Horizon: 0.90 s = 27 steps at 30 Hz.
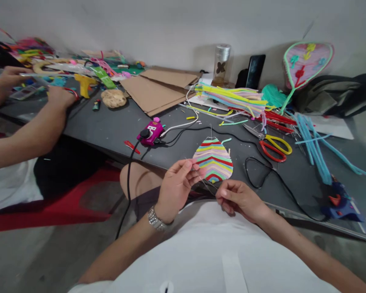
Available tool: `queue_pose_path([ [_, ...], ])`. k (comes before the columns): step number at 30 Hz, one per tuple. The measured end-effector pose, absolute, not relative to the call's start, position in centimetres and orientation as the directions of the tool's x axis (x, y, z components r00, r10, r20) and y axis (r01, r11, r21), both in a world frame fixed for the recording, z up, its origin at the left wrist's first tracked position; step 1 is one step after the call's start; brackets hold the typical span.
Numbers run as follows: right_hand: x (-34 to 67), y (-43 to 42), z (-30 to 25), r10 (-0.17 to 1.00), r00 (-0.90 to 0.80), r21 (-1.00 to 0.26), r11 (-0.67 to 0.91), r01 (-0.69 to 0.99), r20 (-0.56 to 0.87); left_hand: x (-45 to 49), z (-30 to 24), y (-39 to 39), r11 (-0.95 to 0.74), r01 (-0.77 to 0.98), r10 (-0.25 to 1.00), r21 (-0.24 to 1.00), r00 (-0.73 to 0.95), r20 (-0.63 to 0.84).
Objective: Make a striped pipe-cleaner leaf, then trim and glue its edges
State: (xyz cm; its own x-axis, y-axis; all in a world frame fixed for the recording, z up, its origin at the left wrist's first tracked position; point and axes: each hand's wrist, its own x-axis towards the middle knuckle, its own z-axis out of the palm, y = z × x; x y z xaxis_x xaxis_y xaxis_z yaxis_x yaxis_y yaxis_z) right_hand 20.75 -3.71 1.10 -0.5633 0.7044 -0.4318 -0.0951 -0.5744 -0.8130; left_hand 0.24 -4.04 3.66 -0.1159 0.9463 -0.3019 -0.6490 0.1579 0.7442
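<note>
My left hand [177, 187] pinches the left edge of a leaf-shaped piece covered in striped pipe cleaners [214, 162], holding it upright just above the table's front edge. A thin wire stem sticks out of the piece at top and bottom. My right hand [239, 198] is closed below the piece, its fingers pinched near the lower wire end; what they grip is too thin to name for sure. A metal watch sits on my left wrist.
On the dark table [116, 126] lie a pink glue gun [151, 133], red and yellow scissors [273, 146], a pile of pipe cleaners [232, 97], blue pipe cleaners [315, 150], a blue glue gun [341, 201], cardboard [158, 87] and a jar [221, 63]. Another person's hands [59, 97] work at the left.
</note>
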Motion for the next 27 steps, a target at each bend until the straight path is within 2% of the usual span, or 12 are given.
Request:
queue_pose_path([
  [4,20.7,-3.6,1.5,0.597,-0.708,-0.803,-0.591,-0.072,-0.376,0.3,3.7,-3.7,0.152,-0.678,0.942,0.719,-0.12,-0.313],
  [7,20.5,-3.5,1.6,0.568,-0.741,-0.772,-0.626,-0.107,-0.358,0.3,3.9,-3.6,0.158,-0.704,0.943,0.693,-0.101,-0.318],
  [20,20.5,-3.3,1.4,0.655,-0.649,-0.753,-0.63,-0.189,-0.386,0.4,4.2,-3.4,0.122,-0.697,0.937,0.707,-0.153,-0.313],
  [24,20.3,-3.9,1.6,0.695,-0.622,-0.769,-0.599,-0.222,-0.362,0.6,4.1,-4.4,0.108,-0.578,0.943,0.809,-0.2,-0.268],
  [27,21.2,-3.3,1.9,0.749,-0.583,-0.804,-0.537,-0.256,-0.315,0.2,3.4,-3.7,0.09,-0.473,0.891,0.876,-0.355,-0.284],
])
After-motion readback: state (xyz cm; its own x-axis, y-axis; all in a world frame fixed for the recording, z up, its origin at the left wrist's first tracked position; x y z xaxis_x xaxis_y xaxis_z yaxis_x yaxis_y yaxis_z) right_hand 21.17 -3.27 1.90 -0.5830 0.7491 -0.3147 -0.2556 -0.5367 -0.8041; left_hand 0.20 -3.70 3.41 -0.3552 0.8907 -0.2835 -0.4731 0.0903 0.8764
